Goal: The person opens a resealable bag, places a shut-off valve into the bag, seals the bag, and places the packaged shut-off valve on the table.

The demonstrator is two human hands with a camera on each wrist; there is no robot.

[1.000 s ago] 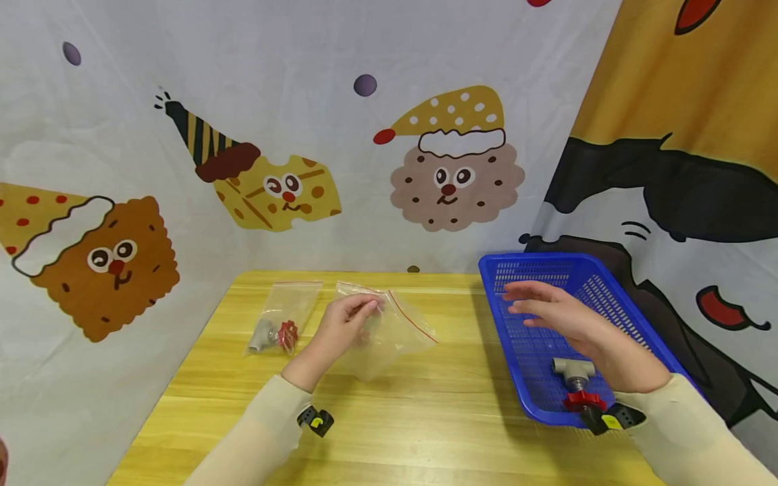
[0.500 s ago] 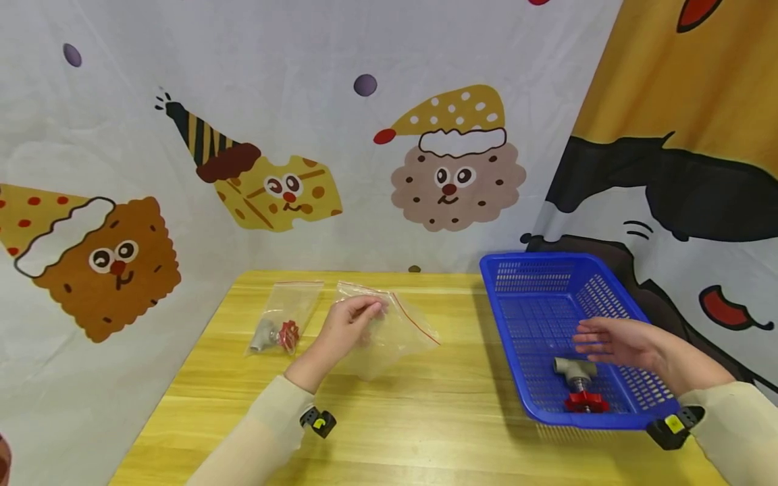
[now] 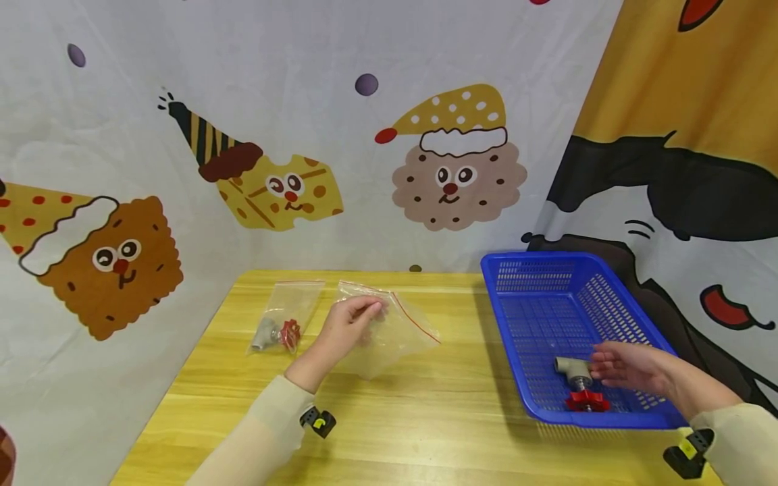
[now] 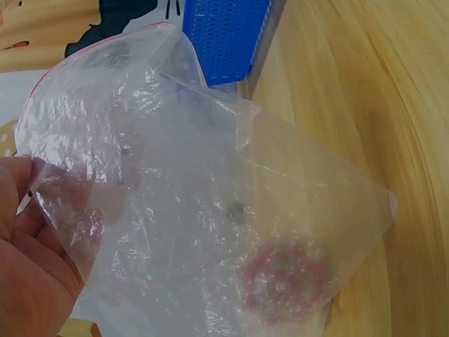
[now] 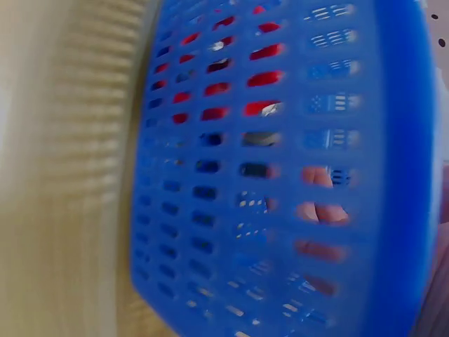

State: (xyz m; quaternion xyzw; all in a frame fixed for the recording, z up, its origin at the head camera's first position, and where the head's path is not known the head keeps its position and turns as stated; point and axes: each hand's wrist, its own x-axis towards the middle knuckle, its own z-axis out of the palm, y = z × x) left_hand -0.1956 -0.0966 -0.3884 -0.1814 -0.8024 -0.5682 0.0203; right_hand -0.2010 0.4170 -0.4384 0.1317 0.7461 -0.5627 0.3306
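Observation:
My left hand pinches the upper edge of a clear zip bag with a red seal line, held above the table. In the left wrist view the bag spreads out, and a red wheel shows blurred through it. My right hand reaches into the blue basket, its fingers beside the grey body of a valve with a red handwheel. Whether they touch it, I cannot tell. In the right wrist view the basket's wall hides most of the hand and valve.
A second clear zip bag lies at the table's left, with a grey valve with a red handwheel inside. The basket stands at the right of the wooden table. A cartoon-printed cloth hangs behind.
My right hand has moved right and down, from over the basket's middle to beside the valve. The left hand and its bag have stayed in place.

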